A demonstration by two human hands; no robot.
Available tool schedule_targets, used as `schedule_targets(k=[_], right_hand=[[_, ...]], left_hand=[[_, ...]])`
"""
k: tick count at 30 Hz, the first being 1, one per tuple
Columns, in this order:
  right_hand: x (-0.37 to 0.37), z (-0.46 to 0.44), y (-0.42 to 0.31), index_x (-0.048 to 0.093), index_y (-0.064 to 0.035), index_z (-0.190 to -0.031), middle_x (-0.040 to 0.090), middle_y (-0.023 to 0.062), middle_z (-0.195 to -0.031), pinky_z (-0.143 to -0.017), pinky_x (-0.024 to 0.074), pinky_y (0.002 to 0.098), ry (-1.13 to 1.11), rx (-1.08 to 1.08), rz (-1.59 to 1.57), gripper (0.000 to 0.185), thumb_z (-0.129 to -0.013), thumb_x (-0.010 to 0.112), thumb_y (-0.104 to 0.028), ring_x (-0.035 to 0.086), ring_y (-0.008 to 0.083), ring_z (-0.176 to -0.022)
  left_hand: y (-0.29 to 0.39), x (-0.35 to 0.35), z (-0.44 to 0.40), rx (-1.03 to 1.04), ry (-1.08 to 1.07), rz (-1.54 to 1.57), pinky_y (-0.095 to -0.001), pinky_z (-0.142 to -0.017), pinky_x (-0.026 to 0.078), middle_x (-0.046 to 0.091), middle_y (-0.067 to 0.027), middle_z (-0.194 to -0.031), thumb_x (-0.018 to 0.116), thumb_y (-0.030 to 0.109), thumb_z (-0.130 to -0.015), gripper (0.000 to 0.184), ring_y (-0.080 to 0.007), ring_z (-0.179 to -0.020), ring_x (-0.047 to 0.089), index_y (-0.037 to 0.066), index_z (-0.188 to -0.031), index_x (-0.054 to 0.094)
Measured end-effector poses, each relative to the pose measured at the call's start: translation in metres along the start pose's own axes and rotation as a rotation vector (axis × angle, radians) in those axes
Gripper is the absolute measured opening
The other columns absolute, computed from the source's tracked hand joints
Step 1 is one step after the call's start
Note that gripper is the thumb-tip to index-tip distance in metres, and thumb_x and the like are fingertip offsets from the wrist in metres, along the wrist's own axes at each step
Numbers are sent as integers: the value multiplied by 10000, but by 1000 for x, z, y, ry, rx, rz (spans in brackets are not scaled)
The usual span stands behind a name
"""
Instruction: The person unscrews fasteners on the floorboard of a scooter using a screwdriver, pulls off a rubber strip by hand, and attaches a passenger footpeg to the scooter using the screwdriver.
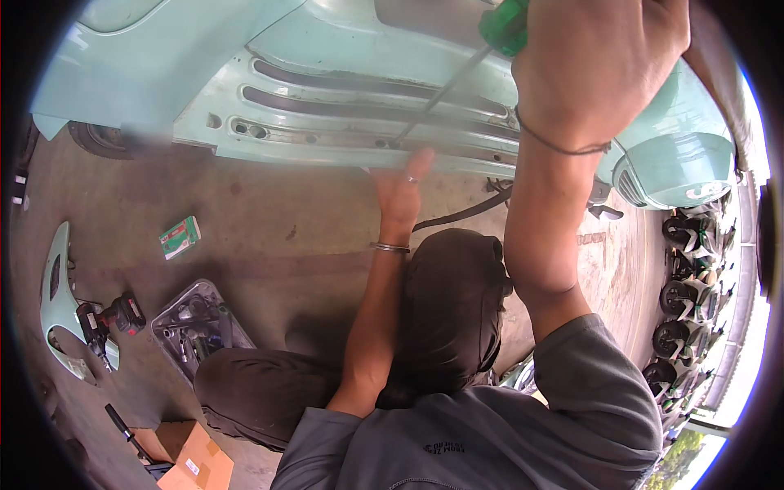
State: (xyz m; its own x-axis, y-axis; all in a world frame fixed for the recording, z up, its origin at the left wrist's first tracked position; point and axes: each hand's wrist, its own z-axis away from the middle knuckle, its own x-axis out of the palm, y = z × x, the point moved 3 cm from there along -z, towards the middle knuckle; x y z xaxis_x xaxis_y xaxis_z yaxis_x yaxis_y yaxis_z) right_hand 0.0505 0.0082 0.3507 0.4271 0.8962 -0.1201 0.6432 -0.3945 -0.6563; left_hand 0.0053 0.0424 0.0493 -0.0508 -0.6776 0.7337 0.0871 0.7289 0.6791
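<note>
In the head view, the right hand (600,69), large at the far right, is closed around a green-handled screwdriver (504,28), though its fingertips are out of sight. The shaft slants left and nearer, its tip at the holes along the near edge of a pale green slotted panel (220,102), which spans the far middle. The left hand (398,192) is just nearer, at that edge, thumb up beside the tip; the other fingers are blurred or hidden, so I cannot tell whether they pinch or lie spread. A black cable (465,214) runs just right of it. On the floor to the left lie a green-and-white box (180,238) and, nearer, a power tool (110,322) on a pale green part (55,282). A tool tray (175,300) sits beside the person's knee; a cardboard box (211,465) stands at the near left.
</note>
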Motion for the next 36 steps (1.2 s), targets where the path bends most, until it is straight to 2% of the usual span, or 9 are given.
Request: schedule_targets(k=[5, 8, 11, 16, 18, 26, 33, 35, 36], right_hand=[[23, 5, -21, 548, -37, -1218, 623, 136, -990, -671, 519, 351, -97, -41, -422, 410, -995, 510, -379, 628, 198, -799], [14, -6, -1, 519, -136, -1287, 631, 124, -1083, -779, 551, 409, -719, 112, -1121, 412, -1011, 453, -434, 642, 231, -931], [3, -9, 20, 468, -122, -1355, 618, 47, -870, -501, 522, 277, -982, -72, -1165, 416, -1007, 504, -346, 623, 156, -649], [53, 23, -31, 510, 13, -1250, 488, 6, -626, -398, 364, 227, 169, -79, -109, 385, -914, 605, -150, 433, 82, -454], [56, 29, -38, 535, 29, -1205, 485, -2, -606, -403, 359, 222, 314, -156, 98, 360, -906, 617, -154, 429, 72, -453], [42, 12, -36, 589, 7, -1115, 522, -10, -636, -424, 386, 210, 153, 53, -57, 325, -916, 679, -232, 472, 65, -480], [-50, -4, -91, 587, -20, -1163, 511, -8, -715, -438, 399, 207, 117, -390, 129, 310, -945, 608, -241, 495, 80, -529], [-76, -3, -109, 591, -39, -1172, 508, -13, -726, -448, 401, 205, 112, -363, 130, 291, -951, 594, -228, 492, 77, -538], [-90, -5, -107, 591, -43, -1163, 503, -13, -719, -438, 395, 203, 197, -375, 101, 284, -951, 596, -231, 488, 75, -531]], left_hand=[[8, 1, 1, -31, -14, -36, -286, -843, 464, 588, -59, -1037, 750, 147, -781, 471, -135, -911, 564, -24, -1165, 538], [14, 5, 4, -57, -17, 64, -289, -865, 459, 589, -66, -1059, 749, 148, -783, 484, -140, -935, 564, -23, -1182, 533], [19, 4, 0, -3, -45, 95, -293, -897, 442, 583, -73, -1098, 736, 111, -790, 492, -146, -996, 553, -20, -1211, 518], [20, 6, 1, -12, -114, 36, -300, -929, 430, 584, -67, -1114, 729, 69, -783, 513, -151, -1012, 553, -21, -1236, 505], [23, 6, 2, -58, -123, 66, -304, -940, 427, 571, -72, -1143, 730, 73, -783, 549, -159, -1037, 543, -17, -1265, 485], [16, 7, 3, 11, -27, 8, -339, -1008, 396, 477, -96, -1277, 764, 126, -752, 792, -206, -1149, 487, 8, -1405, 332], [-7, 1, 0, 86, -24, -225, -343, -988, 422, 478, -110, -1253, 737, 263, -792, 742, -218, -1114, 516, 8, -1377, 357], [-9, 5, 4, 31, 93, 83, -378, -1047, 357, 492, -133, -1328, 701, 169, -865, 579, -226, -1191, 468, -55, -1334, 446], [-7, 6, 4, 51, 87, -139, -370, -988, 434, 464, -128, -1297, 653, 398, -867, 706, -213, -1135, 513, 7, -1380, 366]])
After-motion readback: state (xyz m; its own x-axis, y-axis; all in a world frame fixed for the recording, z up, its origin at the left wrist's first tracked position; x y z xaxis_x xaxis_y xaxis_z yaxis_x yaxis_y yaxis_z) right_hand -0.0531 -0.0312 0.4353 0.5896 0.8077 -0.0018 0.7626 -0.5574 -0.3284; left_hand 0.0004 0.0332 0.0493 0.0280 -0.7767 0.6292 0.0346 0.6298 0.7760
